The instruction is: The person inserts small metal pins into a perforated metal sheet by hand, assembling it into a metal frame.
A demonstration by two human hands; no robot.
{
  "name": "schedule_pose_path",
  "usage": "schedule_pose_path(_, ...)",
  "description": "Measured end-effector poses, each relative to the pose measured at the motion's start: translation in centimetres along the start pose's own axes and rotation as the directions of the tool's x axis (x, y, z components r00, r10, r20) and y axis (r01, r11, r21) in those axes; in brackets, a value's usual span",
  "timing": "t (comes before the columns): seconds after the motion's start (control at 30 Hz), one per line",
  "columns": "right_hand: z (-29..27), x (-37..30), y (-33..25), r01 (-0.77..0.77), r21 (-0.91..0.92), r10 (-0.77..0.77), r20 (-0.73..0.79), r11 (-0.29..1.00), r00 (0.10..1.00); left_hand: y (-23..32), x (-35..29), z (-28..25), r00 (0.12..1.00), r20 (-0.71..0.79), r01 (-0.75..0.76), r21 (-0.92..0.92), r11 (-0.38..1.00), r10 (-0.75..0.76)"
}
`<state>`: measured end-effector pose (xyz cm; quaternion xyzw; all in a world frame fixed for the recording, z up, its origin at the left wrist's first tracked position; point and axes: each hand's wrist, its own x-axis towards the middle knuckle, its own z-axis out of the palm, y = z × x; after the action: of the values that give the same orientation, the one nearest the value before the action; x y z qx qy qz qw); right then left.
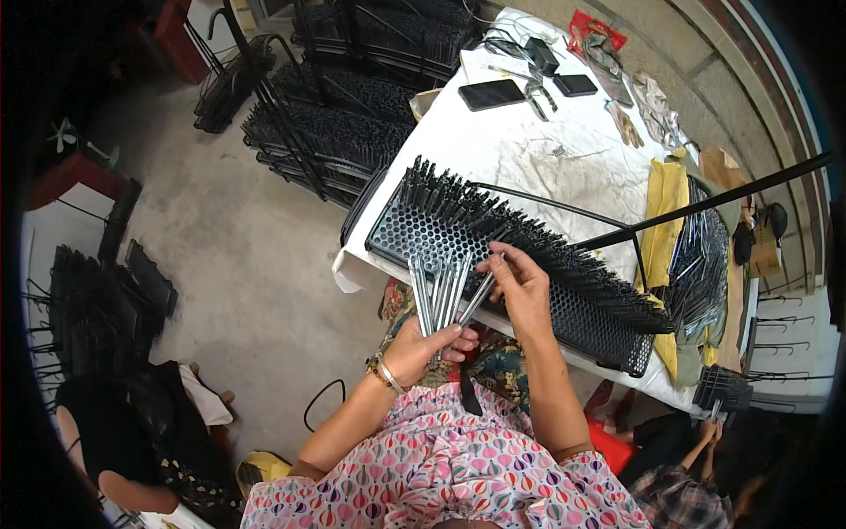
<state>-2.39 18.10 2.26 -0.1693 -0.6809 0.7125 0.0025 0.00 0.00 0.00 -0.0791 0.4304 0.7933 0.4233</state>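
My left hand (421, 351) is closed around a fanned bundle of thin silver metal rods (443, 289) at their lower ends. The rods point up and away from me. My right hand (527, 295), fingers pinched, holds the upper part of one silver rod (477, 296) that slants to the right of the bundle. Just beyond both hands lies a long black perforated rack (404, 231), its round holes bare on the near left. Dense rows of dark upright rods (529, 231) stand in it along the far side and toward the right.
A white-covered table (551, 141) bears the rack, a phone (491, 94), a glove (624, 123) and a yellow wrapping (663, 212) beside loose silver rods (701, 256). A black bar (705, 210) crosses at right. Filled racks (326, 123) stand far left. Other people (696, 480) work nearby.
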Motion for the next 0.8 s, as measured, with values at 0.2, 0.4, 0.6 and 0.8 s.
schedule_pose_path(0.2, 0.0, -0.7, -0.1, 0.009, -0.017, -0.009, -0.02, 1.0, 1.0, -0.8, 0.3, 0.2, 0.994, -0.047, -0.098, -0.011, 0.995, 0.097)
schedule_pose_path(0.4, -0.5, -1.3, 0.4, -0.076, -0.015, 0.077, 0.094, 0.997, 0.993, -0.9, 0.3, 0.5, 0.987, -0.034, -0.157, -0.056, 0.986, 0.155)
schedule_pose_path(0.6, -0.4, 0.1, -0.5, -0.046, 0.004, 0.045, 0.087, 0.999, 0.995, -0.4, 0.2, 0.5, 0.989, -0.07, -0.127, 0.0, 0.992, 0.127)
schedule_pose_path(0.8, -0.7, 0.3, -1.9, 0.135, -0.009, -0.135, 0.008, 0.991, 0.991, -0.7, 0.6, 0.6, 0.988, -0.079, -0.137, -0.014, 0.99, 0.136)
